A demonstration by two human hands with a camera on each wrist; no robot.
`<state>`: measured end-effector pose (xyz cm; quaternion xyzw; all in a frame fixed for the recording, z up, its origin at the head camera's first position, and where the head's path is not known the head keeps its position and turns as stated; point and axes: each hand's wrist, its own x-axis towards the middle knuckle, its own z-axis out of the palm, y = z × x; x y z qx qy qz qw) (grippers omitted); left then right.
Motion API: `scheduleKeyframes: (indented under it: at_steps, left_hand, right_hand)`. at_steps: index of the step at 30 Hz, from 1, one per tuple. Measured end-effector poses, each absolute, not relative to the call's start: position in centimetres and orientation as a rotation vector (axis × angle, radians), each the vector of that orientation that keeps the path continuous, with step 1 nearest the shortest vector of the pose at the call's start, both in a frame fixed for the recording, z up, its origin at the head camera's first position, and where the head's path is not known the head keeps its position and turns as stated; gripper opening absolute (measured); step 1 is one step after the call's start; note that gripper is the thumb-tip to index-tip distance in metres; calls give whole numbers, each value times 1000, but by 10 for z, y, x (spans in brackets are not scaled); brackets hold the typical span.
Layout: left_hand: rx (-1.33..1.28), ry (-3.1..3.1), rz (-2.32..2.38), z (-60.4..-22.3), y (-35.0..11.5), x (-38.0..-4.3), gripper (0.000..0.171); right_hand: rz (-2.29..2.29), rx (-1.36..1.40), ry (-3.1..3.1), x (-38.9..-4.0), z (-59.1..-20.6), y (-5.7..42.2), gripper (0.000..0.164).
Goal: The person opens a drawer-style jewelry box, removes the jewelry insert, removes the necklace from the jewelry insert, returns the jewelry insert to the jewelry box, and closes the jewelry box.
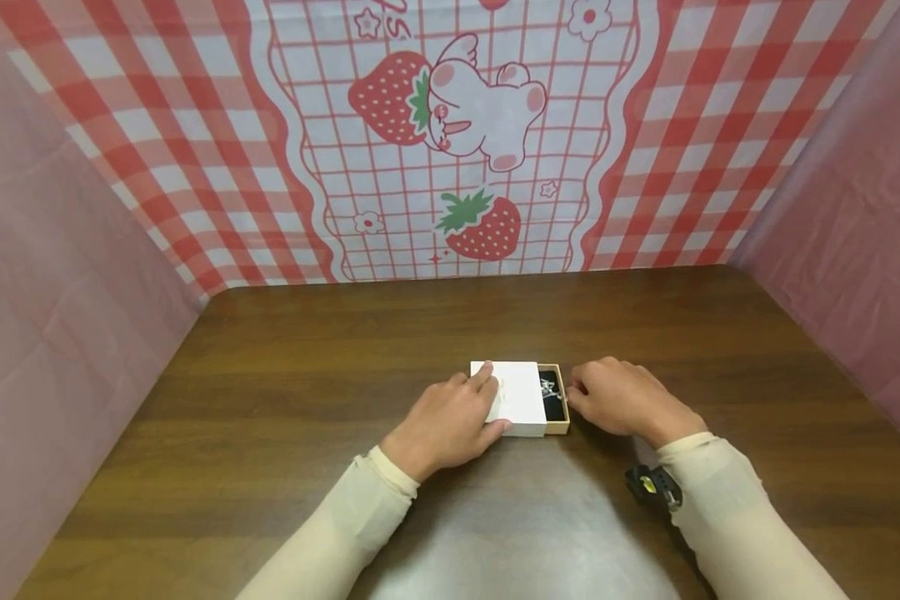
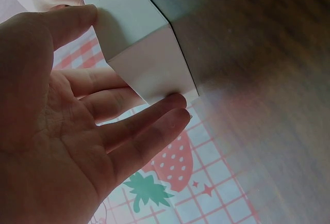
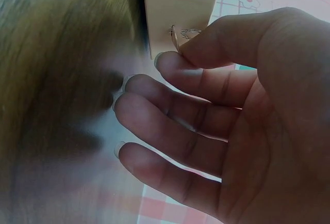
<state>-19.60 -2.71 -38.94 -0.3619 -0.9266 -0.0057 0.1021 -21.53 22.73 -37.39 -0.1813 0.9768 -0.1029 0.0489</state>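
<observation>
A small drawer-style gift box lies on the table, its white sleeve (image 1: 523, 398) partly off a tan inner tray (image 1: 558, 429). Silvery jewelry (image 1: 547, 388) rests on a black pad (image 1: 554, 411) in the exposed part. My left hand (image 1: 450, 421) holds the sleeve from the left, thumb along the near side and fingers over the top and far end. At the tray's right end, my right hand (image 1: 622, 400) pinches a small pull loop (image 3: 176, 39) between thumb and index finger. Its other fingers are loosely bent. The sleeve hides the rest of the tray.
The brown wooden table (image 1: 330, 350) meets a red-and-white checked cloth (image 1: 217, 167) with strawberry prints at the back. Pink cloth walls (image 1: 855, 250) stand on both sides. A black strapped device (image 1: 654, 487) is on the right wrist.
</observation>
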Motion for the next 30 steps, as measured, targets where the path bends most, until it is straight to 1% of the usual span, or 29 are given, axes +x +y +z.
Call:
scheduleKeyframes:
  at_steps: [30]
  left_hand:
    - [-1065, -2771, -36, -388, -27, -195, 52]
  right_hand:
    - [-308, -548, 2977, -214, -372, 227, 21]
